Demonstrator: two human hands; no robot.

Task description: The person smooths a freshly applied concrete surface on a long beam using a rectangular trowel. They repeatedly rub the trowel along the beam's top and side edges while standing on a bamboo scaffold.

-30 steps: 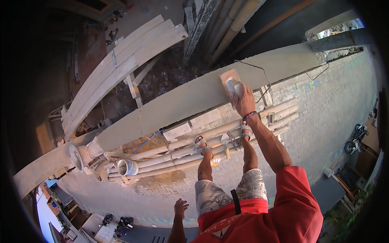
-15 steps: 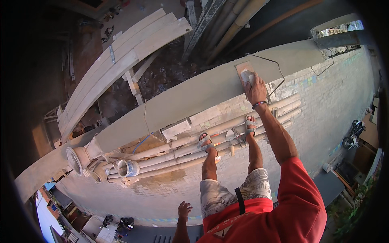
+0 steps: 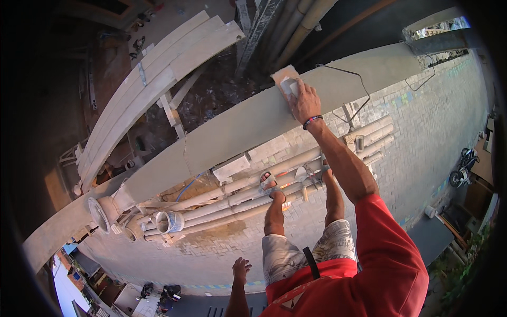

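Head view — right hand [image 3: 307, 102] grips float [image 3: 288, 85].
It lies at ten o'clock, axis eleven-to-five; left hand [image 3: 241, 269] — loosely spread — farther, at seven.

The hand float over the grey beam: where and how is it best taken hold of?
Probably by the pale raised handle on its back, coming from above and the person's near right side, as the right hand does. The flat board of the hand float appears turned down toward the grey beam, which leaves the handle side facing up.
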